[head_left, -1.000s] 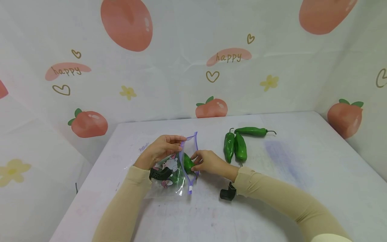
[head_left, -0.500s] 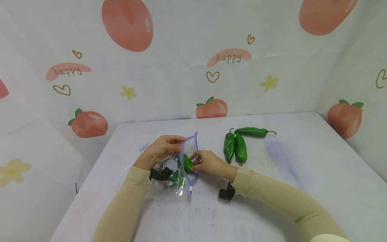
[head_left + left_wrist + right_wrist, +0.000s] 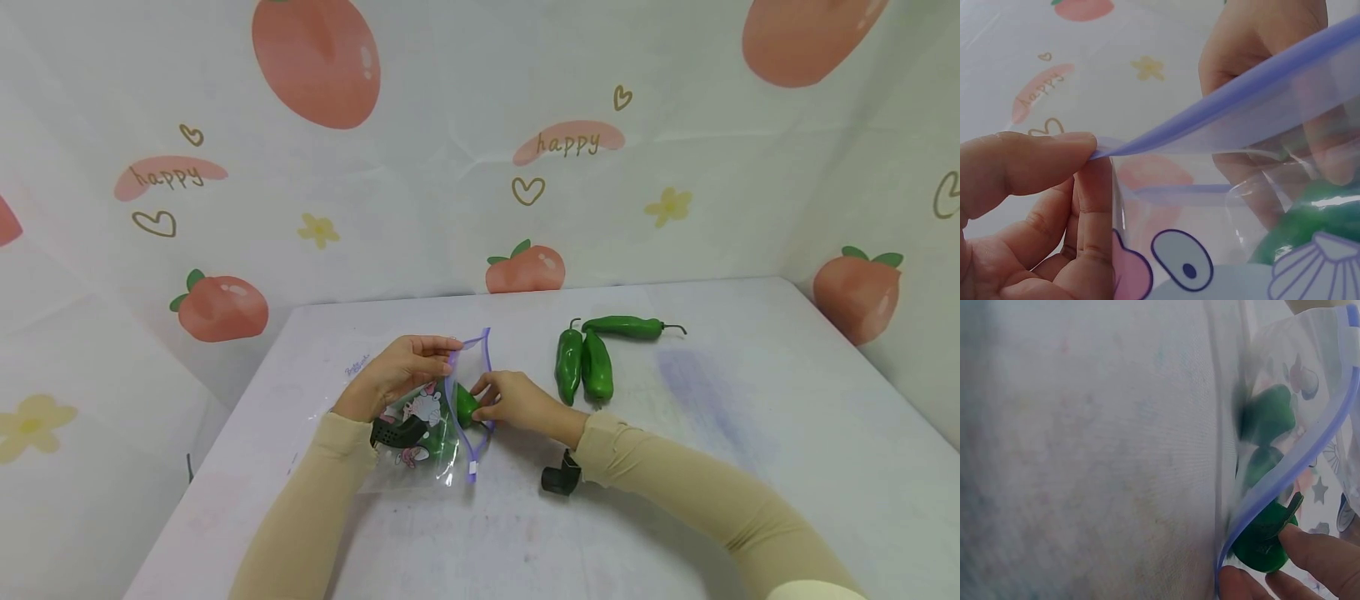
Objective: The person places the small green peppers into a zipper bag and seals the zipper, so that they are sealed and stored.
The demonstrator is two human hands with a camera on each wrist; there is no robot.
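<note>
A clear zip bag [image 3: 442, 479] with a purple zip edge and cartoon prints lies on the table, its mouth spread toward the right. My left hand [image 3: 397, 371] pinches the far part of the purple edge [image 3: 1191, 115] between thumb and fingers. At the mouth, my right hand [image 3: 521, 404] grips a green pepper [image 3: 467, 407] by its stem end. In the right wrist view the held pepper [image 3: 1260, 544] sits within the mouth, stem toward the thumb. More green peppers [image 3: 1271, 412] show through the plastic deeper inside. The held pepper's far end is hidden.
Three green peppers lie right of the bag: one crosswise [image 3: 622, 327] at the back, two lengthwise [image 3: 569, 367] in front of it. A black wrist camera [image 3: 561, 477] hangs under the right wrist. A printed cloth [image 3: 420, 208] stands behind the white table [image 3: 585, 550].
The pepper in my right hand has moved slightly left, a little farther into the bag. My left hand and the loose peppers have stayed put.
</note>
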